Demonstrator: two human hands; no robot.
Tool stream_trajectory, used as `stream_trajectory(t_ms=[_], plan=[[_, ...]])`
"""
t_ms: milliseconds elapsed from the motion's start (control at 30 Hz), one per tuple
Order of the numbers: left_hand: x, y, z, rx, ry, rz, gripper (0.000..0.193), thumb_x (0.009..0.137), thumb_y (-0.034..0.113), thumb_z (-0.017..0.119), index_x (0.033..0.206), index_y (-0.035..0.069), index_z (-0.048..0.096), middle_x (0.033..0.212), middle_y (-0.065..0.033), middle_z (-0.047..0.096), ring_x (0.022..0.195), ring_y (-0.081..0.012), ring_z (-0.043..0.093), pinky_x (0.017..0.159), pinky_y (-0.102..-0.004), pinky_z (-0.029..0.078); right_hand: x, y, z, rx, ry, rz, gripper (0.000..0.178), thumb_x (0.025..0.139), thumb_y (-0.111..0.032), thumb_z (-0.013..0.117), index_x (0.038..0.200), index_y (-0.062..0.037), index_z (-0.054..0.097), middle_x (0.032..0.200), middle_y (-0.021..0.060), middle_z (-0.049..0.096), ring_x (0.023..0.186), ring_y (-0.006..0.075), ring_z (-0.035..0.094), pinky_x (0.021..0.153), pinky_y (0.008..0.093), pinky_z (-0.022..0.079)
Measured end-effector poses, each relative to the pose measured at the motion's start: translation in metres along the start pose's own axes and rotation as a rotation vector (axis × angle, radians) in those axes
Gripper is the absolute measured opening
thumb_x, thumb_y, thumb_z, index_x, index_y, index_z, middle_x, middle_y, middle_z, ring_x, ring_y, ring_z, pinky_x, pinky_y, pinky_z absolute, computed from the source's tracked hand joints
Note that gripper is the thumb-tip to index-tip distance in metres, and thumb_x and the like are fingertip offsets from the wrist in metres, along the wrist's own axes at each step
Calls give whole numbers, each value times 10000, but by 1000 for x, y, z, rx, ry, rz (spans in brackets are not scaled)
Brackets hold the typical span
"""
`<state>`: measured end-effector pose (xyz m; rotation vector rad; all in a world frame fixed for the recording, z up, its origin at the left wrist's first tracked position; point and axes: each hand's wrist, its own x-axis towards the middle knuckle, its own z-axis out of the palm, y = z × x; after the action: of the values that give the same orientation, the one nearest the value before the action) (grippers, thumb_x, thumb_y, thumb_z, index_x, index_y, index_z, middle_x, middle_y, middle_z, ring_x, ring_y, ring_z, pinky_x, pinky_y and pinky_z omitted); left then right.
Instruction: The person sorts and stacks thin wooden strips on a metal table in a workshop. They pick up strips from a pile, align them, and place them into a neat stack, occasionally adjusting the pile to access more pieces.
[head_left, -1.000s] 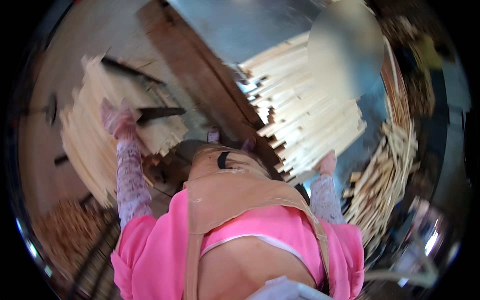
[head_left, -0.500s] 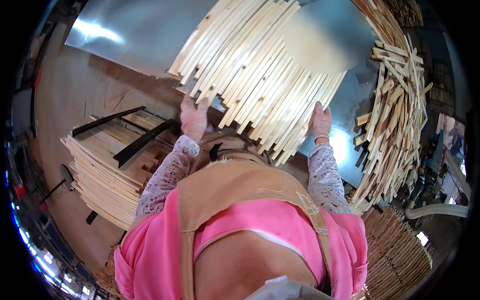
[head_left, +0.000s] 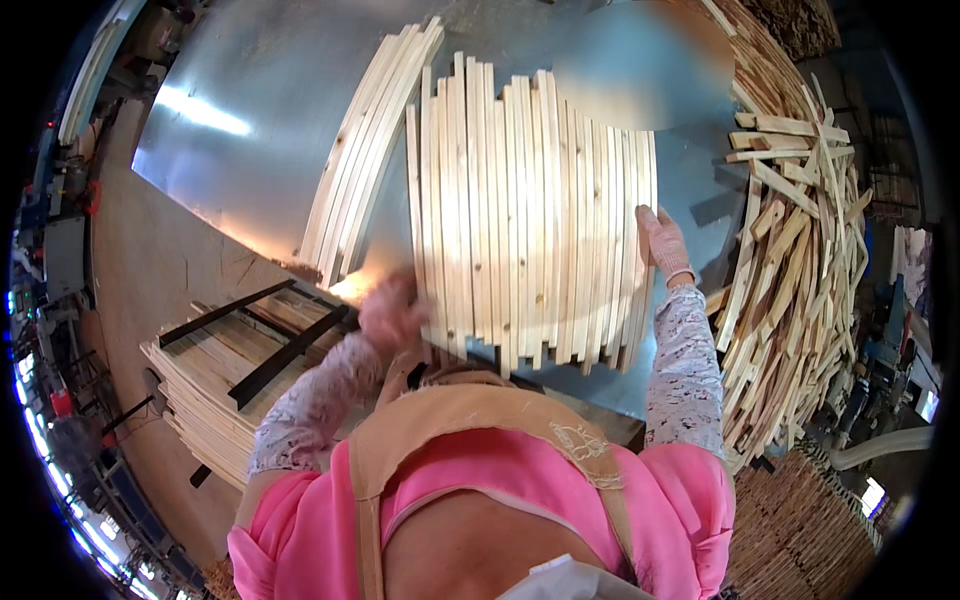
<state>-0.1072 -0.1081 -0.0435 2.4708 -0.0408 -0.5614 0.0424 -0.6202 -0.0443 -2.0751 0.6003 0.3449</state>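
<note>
A row of pale wooden strips lies side by side on the metal tabletop, running away from me with uneven ends. My right hand, in a pinkish glove, rests against the row's right edge, its fingers stretched forward. Smeared by motion, my left hand is at the near left corner of the row; its fingers cannot be made out. A smaller bunch of wooden strips lies apart to the left, slightly slanted, with bare metal between it and the row.
A jumbled heap of wooden strips rises along the table's right side. On my left stands a stack of wooden panels with black bars across its top. Bundled sticks are at the lower right, near a pale hose.
The strips have parted into a large row and a smaller bunch at left. The large row has turned from slanted to nearly straight ahead. My left hand has come nearer to me.
</note>
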Motion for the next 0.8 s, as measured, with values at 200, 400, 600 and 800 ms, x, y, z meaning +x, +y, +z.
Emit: stream_trajectory(t_ms=[200,400,600,800], plan=[[171,-13,31,-137,464,-10,882,919,395,820,1579,-49,438,1533,-275,560,1386,-410,573,1170,-471,471,62,-82,2,-300,24,-233,694,941,-479,712,1468,-36,622,1422,278,660,1314,394,628,1130,445,468],[197,51,-34,-863,142,-322,1130,840,266,933,1665,-70,238,1546,-258,556,1422,-351,549,1218,-410,421,62,-74,-13,-25,-122,-249,807,852,-304,841,1520,21,526,1343,258,713,1245,367,686,1084,419,518],[206,23,-14,-965,119,-141,1112,838,271,933,1654,-67,258,1516,-240,578,1405,-337,560,1213,-401,428,70,-31,-18,257,-133,-369,817,821,-181,815,1534,51,489,1449,218,643,1305,358,633,1152,418,468],[173,71,-55,-977,157,-47,1074,821,196,907,1650,-49,269,1503,-225,588,1396,-332,571,1207,-404,439,28,-61,-52,638,-182,-307,823,838,-45,747,1587,25,412,1473,177,609,1307,303,622,1129,391,499]])
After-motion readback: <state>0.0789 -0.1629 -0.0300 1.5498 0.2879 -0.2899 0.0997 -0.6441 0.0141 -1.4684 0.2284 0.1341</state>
